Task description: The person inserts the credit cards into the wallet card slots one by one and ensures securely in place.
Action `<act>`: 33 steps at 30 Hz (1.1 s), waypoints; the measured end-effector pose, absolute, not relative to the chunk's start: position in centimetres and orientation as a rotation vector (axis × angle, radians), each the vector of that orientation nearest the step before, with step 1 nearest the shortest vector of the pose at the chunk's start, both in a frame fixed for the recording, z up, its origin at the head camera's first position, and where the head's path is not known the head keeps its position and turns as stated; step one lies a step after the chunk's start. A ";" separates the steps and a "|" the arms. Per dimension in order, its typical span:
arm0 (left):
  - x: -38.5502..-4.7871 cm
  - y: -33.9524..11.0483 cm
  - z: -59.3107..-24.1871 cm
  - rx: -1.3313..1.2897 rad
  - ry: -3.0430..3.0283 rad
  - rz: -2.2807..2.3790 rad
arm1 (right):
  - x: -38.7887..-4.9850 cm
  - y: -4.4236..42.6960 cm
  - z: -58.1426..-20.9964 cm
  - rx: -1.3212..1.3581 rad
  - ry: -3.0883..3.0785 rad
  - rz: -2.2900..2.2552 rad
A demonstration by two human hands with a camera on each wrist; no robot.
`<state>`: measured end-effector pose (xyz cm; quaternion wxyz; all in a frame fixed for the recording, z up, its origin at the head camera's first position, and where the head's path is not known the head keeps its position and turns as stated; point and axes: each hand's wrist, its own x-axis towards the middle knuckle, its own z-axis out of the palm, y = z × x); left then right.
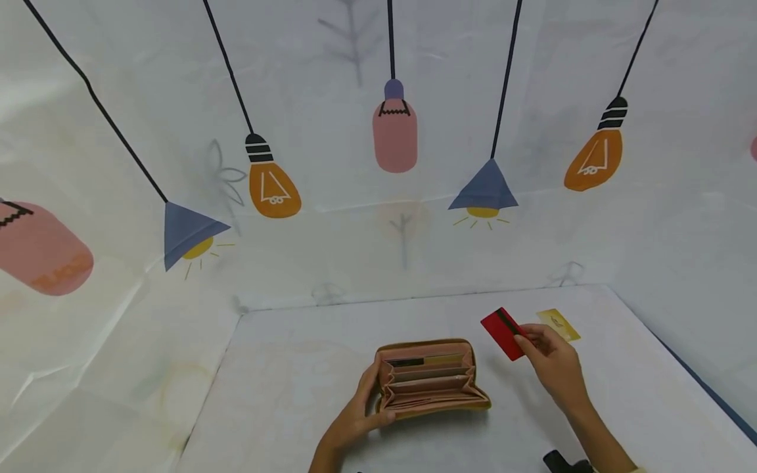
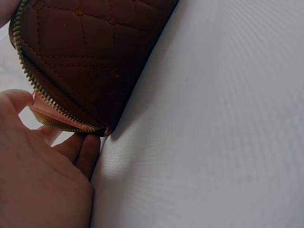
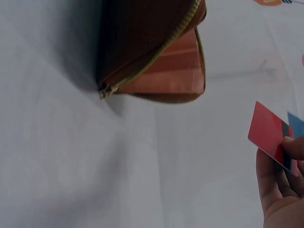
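Note:
A brown quilted zip wallet point(image 1: 426, 397) with a pink lining stands unzipped on the white table, its opening facing the head camera. My left hand point(image 1: 350, 422) grips its left end, thumb at the front edge and fingers round the back. In the left wrist view, the brass zipper point(image 2: 45, 97) curves past those fingers. Between thumb and fingers my right hand point(image 1: 554, 368) pinches a red card point(image 1: 504, 334) with a dark stripe, held up to the right of the wallet and apart from it. A yellow card point(image 1: 558, 324) lies behind that hand.
Inside the wallet's back section a dark and gold edge point(image 1: 408, 362) shows. White sheeting printed with hanging lamps point(image 1: 395, 138) rises behind and beside the table. Near the right wrist is a black object point(image 1: 564, 462), cut off by the frame.

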<state>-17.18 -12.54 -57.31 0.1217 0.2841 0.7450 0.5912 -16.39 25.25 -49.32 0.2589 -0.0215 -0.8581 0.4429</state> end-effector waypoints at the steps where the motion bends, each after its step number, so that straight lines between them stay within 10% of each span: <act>1: -17.2 -12.5 -57.3 0.829 2.168 1.727 | -16.2 24.9 -49.2 -0.032 -2.322 1.228; 33: -17.1 -12.3 -57.0 0.773 2.183 1.717 | -13.5 15.4 -48.2 0.657 -2.269 1.444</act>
